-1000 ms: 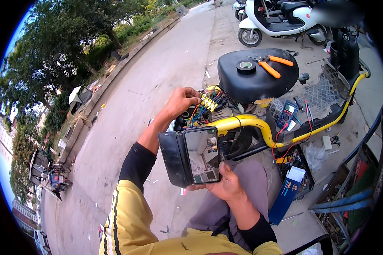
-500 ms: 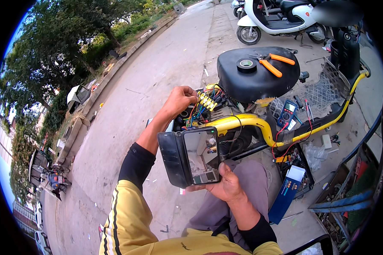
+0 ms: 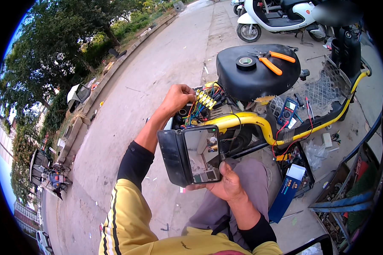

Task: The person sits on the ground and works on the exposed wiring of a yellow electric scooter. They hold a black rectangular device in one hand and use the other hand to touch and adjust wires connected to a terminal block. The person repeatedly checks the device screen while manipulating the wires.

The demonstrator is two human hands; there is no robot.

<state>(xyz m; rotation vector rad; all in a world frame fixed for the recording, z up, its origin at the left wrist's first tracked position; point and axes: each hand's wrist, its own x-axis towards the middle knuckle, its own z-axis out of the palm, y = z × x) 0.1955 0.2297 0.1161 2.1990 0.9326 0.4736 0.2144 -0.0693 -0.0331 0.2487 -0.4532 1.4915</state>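
Observation:
My right hand (image 3: 229, 183) holds a smartphone (image 3: 202, 155) upright from below, its thumb along the edge. The phone's black flip cover (image 3: 172, 158) hangs unfolded to the left, and its screen shows a picture. Further up, my left hand (image 3: 177, 98) has its fingers pinched at the near-left end of a yellow terminal strip (image 3: 206, 99). Coloured wires (image 3: 194, 114) run from this strip into the opened rear of a yellow-framed scooter (image 3: 236, 120). My fingertips partly hide that end of the strip.
On the scooter's black seat (image 3: 230, 78) lie a tape roll (image 3: 245, 63) and orange-handled pliers (image 3: 271, 66). A multimeter (image 3: 288, 111) with red leads rests on the footboard. Beside my knee are a toolbox (image 3: 311, 176) and a blue box (image 3: 284, 197). A metal rack (image 3: 349, 204) stands at right.
Both hands keep their holds. The left hand sits very slightly higher and further left in the picture; the whole view has shifted a little.

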